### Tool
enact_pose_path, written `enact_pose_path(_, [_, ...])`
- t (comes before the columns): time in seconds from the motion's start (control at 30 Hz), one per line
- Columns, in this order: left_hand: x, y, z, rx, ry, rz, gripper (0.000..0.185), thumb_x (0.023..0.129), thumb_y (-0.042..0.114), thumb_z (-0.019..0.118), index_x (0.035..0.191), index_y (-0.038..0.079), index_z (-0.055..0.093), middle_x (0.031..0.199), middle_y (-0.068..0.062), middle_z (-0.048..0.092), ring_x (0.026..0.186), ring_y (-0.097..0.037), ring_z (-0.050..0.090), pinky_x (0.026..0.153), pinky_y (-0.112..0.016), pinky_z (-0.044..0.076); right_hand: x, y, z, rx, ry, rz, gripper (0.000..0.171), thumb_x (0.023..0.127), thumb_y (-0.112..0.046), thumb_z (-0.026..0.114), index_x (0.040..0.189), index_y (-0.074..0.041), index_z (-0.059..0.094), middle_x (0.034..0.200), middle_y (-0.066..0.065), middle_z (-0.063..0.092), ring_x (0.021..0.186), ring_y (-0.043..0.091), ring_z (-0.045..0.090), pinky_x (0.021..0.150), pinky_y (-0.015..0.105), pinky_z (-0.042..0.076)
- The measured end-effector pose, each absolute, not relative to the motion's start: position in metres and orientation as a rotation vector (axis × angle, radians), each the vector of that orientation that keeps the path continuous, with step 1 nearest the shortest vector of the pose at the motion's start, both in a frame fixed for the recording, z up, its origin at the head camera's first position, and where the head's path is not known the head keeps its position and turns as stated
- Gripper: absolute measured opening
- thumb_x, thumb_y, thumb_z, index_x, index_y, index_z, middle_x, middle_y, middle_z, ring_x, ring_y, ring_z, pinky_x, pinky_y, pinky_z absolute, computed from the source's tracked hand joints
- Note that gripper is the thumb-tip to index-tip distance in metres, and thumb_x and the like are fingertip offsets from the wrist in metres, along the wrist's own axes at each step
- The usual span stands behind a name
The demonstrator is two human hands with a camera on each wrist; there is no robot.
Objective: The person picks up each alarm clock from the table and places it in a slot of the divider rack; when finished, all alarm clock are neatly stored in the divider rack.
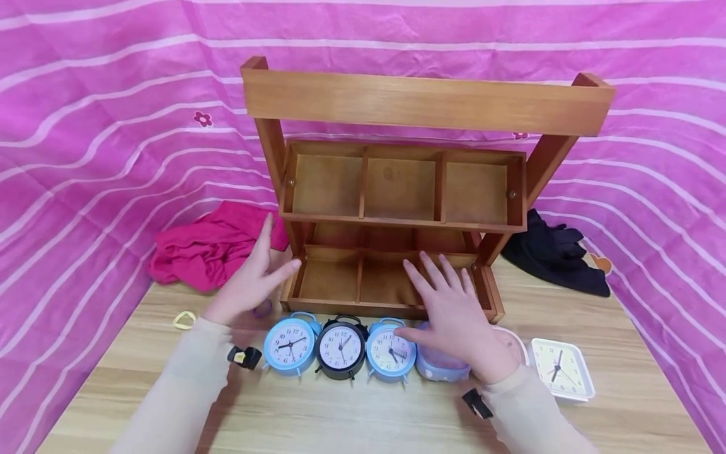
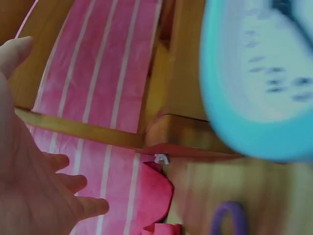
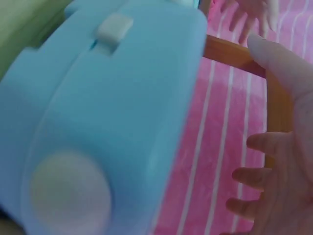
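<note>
Both hands hover with fingers spread, grasping nothing: right hand (image 1: 459, 328) over the lilac clock (image 1: 439, 364) at six o'clock of the rack (image 1: 397, 189), left hand (image 1: 252, 280) beside it; lower squarely before gripping.

This looks like a makeshift recording corner in a home rather than a workshop or shop: a pink striped sheet (image 1: 113, 126) with small flower prints is draped all around as a backdrop behind a light wooden table (image 1: 351, 416). On the table stand a small wooden shelf rack (image 1: 397, 189) and a row of little alarm clocks (image 1: 340, 347), with a crumpled pink cloth (image 1: 210, 249) and a dark cloth (image 1: 553, 255) lying at the back.
</note>
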State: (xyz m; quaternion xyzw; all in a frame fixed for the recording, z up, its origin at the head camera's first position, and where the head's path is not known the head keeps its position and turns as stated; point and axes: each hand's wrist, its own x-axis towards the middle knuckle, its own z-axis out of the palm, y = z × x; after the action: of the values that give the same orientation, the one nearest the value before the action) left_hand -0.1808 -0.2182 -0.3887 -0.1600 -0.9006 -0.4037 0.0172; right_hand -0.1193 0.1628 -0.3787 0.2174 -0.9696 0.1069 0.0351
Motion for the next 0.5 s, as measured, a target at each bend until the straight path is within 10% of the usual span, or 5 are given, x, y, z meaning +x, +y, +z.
enact_pose_path(0.5, [-0.223,-0.215,-0.36,-0.525,-2.514,-1.495,0.106,0.1,0.03,0.07,0.167,0.033,-0.012,0.175,0.001,0.004,0.161,-0.021,0.003,0.127,-0.062,0.01,-0.135,0.119,-0.382,0.879,-2.882,0.305,0.115,0.075,-0.073,0.079,0.165,-0.019,0.032,0.161,0.016,0.039,0.146,0.043,0.037,0.119,0.068,0.029])
